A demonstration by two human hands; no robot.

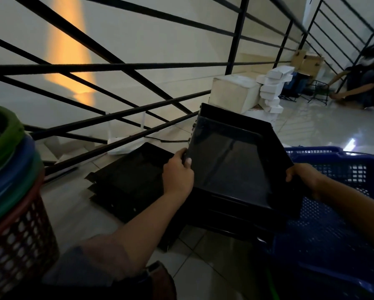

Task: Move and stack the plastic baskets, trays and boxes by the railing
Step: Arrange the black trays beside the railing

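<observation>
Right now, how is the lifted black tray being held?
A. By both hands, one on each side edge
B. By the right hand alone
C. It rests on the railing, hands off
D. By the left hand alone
A: the left hand grips the left edge of the black tray and the right hand grips its right edge, holding it tilted above the other black trays on the floor.

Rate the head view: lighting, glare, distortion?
Head view: dim overall, black tray nearly detail-free; orange light patch on wall; glare streaks on floor tiles; wide-angle bowing of railing; soft focus at frame edges.
</observation>
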